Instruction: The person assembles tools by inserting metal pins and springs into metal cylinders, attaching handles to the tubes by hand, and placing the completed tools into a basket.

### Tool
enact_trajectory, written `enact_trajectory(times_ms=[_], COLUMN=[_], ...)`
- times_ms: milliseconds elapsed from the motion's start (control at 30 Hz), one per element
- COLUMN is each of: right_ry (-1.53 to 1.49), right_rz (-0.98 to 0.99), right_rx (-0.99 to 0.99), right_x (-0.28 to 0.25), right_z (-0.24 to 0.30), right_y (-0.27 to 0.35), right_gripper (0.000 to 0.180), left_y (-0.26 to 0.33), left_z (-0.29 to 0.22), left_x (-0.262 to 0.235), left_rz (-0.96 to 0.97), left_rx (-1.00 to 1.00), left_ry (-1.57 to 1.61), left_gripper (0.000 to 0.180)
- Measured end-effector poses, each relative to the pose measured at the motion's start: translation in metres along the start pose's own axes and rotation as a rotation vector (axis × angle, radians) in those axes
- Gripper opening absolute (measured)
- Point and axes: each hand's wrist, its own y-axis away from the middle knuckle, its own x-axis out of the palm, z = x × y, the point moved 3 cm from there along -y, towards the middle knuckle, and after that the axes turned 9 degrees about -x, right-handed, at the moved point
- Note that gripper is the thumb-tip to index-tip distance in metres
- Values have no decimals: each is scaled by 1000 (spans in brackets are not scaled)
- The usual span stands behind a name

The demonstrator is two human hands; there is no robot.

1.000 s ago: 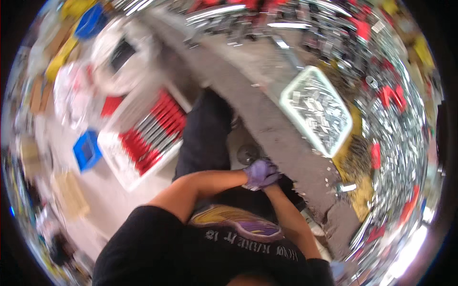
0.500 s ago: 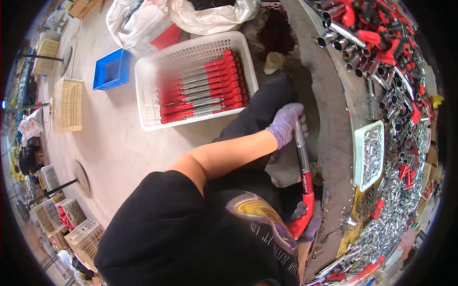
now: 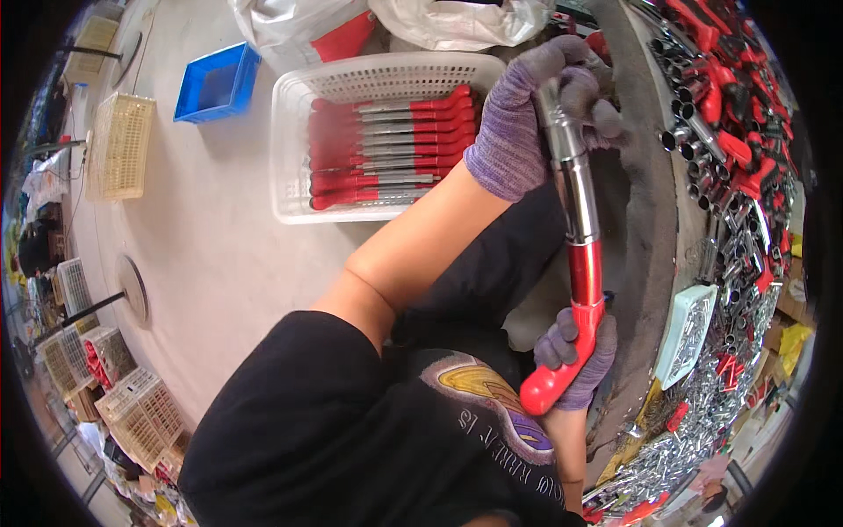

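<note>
A chrome tube tool with a bent red handle [image 3: 577, 198] stretches between my two hands, slightly tilted. My left hand [image 3: 544, 114], in a purple-grey knitted glove, is closed round its chrome far end, and the fingers partly cover that end. Lower down, my right hand [image 3: 584, 351] in a similar glove wraps the red bent grip, with the rounded butt sticking out towards my shirt. Beyond my left forearm, a white perforated basket [image 3: 279, 167] holds a row of similar red-and-chrome tools [image 3: 395, 140] lying side by side.
On the right, a bench carries piled red-handled and chrome tube parts [image 3: 720, 132], a pale tray [image 3: 687, 338] of small metal pieces and loose shiny pieces [image 3: 667, 465]. A blue bin [image 3: 217, 83] and a cream crate [image 3: 123, 147] stand left; white sacks [image 3: 461, 24] sit at the back.
Both hands have lifted the tool closer to the camera and moved it up in the picture. The grips look unchanged. My view has shifted a little, moving the basket and bench in the picture.
</note>
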Motion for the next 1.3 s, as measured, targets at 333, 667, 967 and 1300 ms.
enact_trajectory(times_ms=[333, 667, 967, 1300], right_ry=[389, 51, 758, 1034], right_rz=[-87, -31, 85, 3], right_rx=[-63, 175, -512, -216], right_x=[38, 40, 62, 24], right_z=[-29, -54, -38, -41], right_y=[-49, -48, -61, -83], right_gripper=[55, 58, 53, 38], left_y=[27, -4, 7, 43], left_z=[-88, -115, -93, -118], left_x=[-55, -54, -60, -240], left_rz=[-48, 404, -82, -532], left_rx=[136, -20, -13, -191], left_ry=[-92, 31, -42, -1241], left_gripper=[17, 29, 33, 38])
